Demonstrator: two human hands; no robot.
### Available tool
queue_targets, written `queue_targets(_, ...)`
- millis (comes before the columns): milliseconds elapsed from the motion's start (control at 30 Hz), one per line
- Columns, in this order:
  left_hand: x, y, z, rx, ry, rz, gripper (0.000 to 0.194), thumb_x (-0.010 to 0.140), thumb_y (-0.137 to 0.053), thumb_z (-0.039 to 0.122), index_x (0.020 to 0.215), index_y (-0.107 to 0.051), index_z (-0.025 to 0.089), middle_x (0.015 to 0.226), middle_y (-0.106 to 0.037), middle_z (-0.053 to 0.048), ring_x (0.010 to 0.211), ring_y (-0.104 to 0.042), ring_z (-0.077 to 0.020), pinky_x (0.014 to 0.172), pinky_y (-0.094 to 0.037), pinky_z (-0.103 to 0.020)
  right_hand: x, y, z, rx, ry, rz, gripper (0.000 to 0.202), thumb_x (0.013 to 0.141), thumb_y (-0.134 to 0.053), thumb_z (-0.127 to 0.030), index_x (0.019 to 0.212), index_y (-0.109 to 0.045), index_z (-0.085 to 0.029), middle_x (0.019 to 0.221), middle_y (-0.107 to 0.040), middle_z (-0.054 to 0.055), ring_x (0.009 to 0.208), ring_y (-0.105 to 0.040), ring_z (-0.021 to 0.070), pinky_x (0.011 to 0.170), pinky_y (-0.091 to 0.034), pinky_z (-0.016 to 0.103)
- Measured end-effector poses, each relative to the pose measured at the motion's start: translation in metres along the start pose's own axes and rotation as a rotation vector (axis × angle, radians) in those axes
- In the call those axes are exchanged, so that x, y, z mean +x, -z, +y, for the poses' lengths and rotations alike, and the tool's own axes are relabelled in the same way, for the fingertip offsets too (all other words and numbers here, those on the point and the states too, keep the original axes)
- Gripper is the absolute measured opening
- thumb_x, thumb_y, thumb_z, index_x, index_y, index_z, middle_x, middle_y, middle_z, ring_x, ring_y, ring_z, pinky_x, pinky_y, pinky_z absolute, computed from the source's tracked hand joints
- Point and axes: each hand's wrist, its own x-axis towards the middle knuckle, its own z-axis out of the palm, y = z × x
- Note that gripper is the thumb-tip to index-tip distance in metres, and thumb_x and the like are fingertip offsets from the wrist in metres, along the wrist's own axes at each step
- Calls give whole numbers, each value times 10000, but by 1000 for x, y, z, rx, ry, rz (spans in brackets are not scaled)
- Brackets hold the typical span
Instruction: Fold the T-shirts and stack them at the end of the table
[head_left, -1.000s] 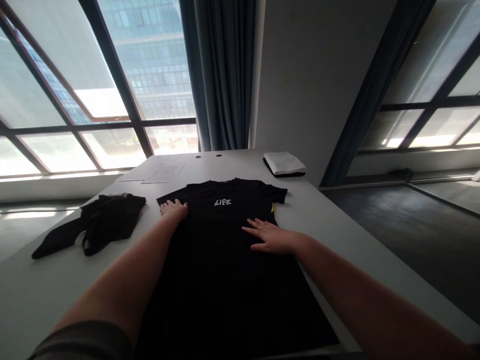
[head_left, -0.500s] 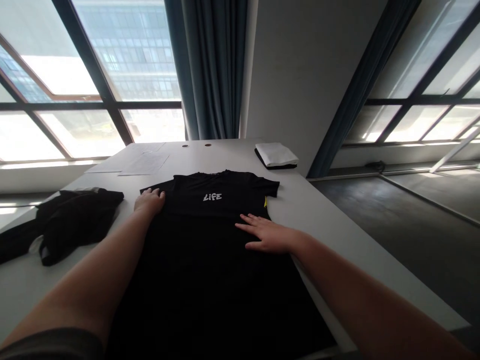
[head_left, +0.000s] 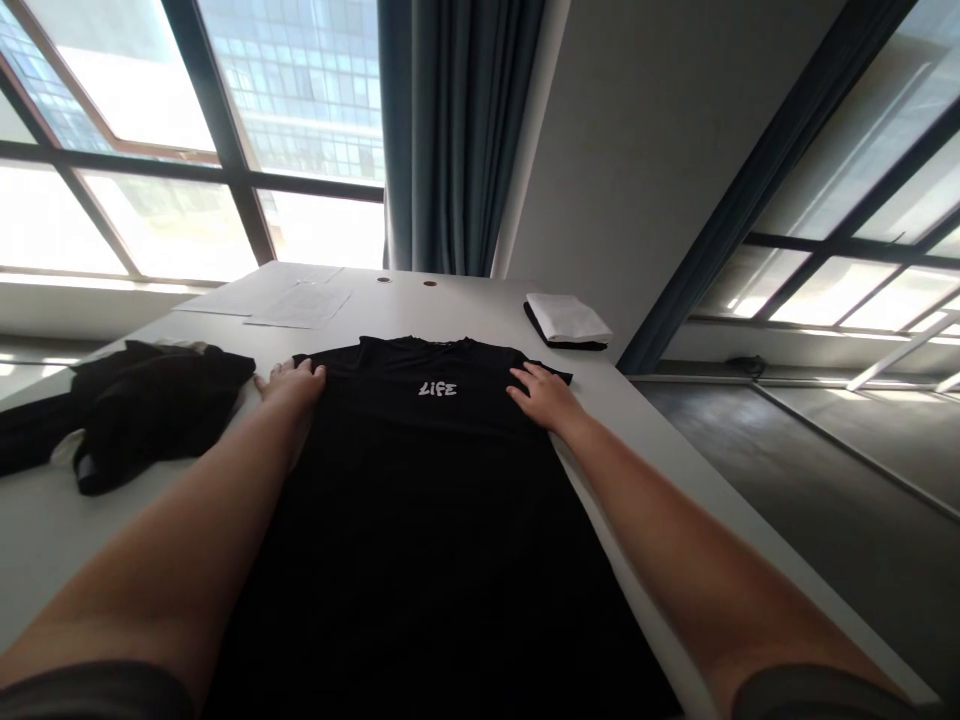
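A black T-shirt (head_left: 442,500) with white lettering on its chest lies spread out on a white table (head_left: 630,480), collar at the far end. My left hand (head_left: 291,385) rests on the shirt's left edge, by the sleeve, with the fingers stretched forward. Across from it, my right hand (head_left: 546,397) lies flat on the shirt near the right sleeve, its fingers spread. Neither hand is closed round the cloth. The lower end of the shirt runs out of view at the bottom.
Left of the shirt lies a crumpled heap of dark clothing (head_left: 150,410). Folded white cloth (head_left: 568,318) sits on a folded black one (head_left: 577,345) at the far right corner. Sheets of paper (head_left: 300,303) lie at the back left, below the windows. A blue curtain (head_left: 457,140) hangs behind the table.
My right hand has moved forward from the middle of the shirt to the right sleeve. My left hand stays by the left sleeve. The yellow bit at the right edge no longer shows.
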Motion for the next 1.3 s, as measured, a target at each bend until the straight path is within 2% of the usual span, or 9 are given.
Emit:
queue_targets(133,4,-1,-6,13,-16,22,615,1010,-291,480,1502,-515,186,1657,-348,-190,1506,-304,-389,1180,-192,-674,37,-21,46,-8,-290,-166,652,1070,-292,-511,1631,-337,-184,1709,-244,162,1572,-230,322,1253,-189,518)
queue_targets(267,11,-3,-9,40,7,-5,667,982,-335,468,1561,-436,152,1680,-304,-193,1532,-249,-404,1189,-172,-676,42,-38,82,-26,-449,-185,689,1066,-217,-522,1663,-238,-179,1742,-105,144,1593,-149,332,1257,-145,551)
queue_targets(400,18,-7,-9,52,21,7,739,962,-353,512,1577,-405,106,1679,-305,-201,1534,-248,-408,1206,-174,-652,44,-41,89,-31,-550,-133,719,1051,-239,-496,1654,-236,-106,1732,-140,174,1588,-170,320,1264,-136,541)
queue_targets(533,20,-7,-12,55,167,60,919,921,-433,588,1583,-309,-36,1679,-228,-285,1556,-175,-428,1225,-188,-606,43,-39,86,-42,-655,-31,844,994,-375,-593,1588,-341,5,1672,-261,265,1551,-246,372,1255,-194,509)
queue_targets(600,18,-5,-14,62,158,57,898,919,-445,593,1541,-375,-51,1646,-295,-304,1543,-205,-435,1221,-217,-587,39,-36,85,-43,-640,8,824,971,-424,-619,1513,-464,0,1591,-385,293,1489,-337,408,1213,-278,512)
queue_targets(700,14,0,-14,67,83,75,805,921,-460,579,1473,-483,-6,1527,-479,-298,1440,-394,-441,1166,-326,-563,33,-30,83,-37,-535,62,675,970,-468,-572,1404,-581,-68,1409,-543,274,1341,-476,413,1098,-403,508)
queue_targets(933,7,9,-9,69,34,115,621,936,-479,503,1359,-601,64,1452,-555,-274,1319,-522,-457,1046,-454,-565,33,-29,81,14,-486,231,294,951,-528,-375,1124,-663,-180,1182,-656,182,1143,-562,360,938,-475,460)
queue_targets(1067,8,11,-9,-98,91,134,508,971,-455,475,1292,-598,108,1288,-672,-257,1206,-622,-427,977,-498,-541,37,-33,84,196,-510,378,294,904,-552,-293,1174,-585,-182,961,-690,126,900,-625,307,805,-479,405)
queue_targets(1300,12,8,-13,-385,48,287,409,932,-582,414,1253,-549,163,1209,-701,-205,1149,-662,-366,979,-514,-474,36,-36,87,339,-416,477,392,841,-577,-224,1232,-597,-233,926,-709,74,806,-621,266,768,-473,372)
